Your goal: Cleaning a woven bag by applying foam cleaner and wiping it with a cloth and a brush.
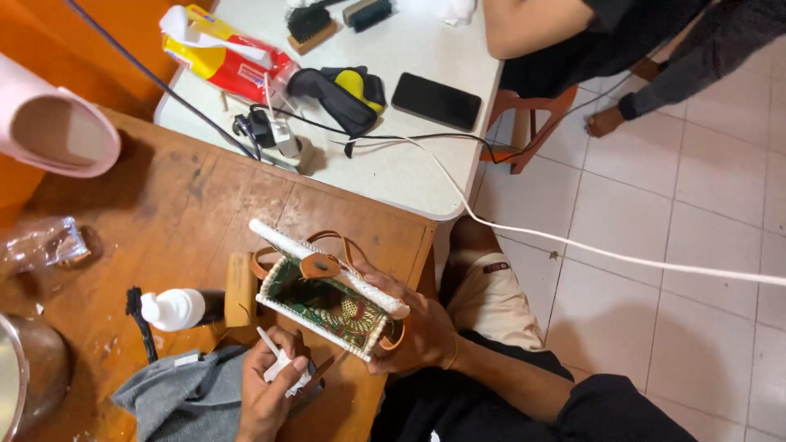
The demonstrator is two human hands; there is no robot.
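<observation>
A small white woven bag with a green patterned lining and brown leather straps lies tilted over the wooden table's edge. My right hand grips the bag's right end, thumb along its white rim. My left hand holds a small white stick-like tool against the bag's near lower edge. A wooden block stands against the bag's left side.
A white bottle, a black brush, a grey cloth, a metal bowl and a pink roll lie on the left. The white table holds a phone, a tissue pack and chargers. A white cable crosses the tiled floor. Another person sits at the top right.
</observation>
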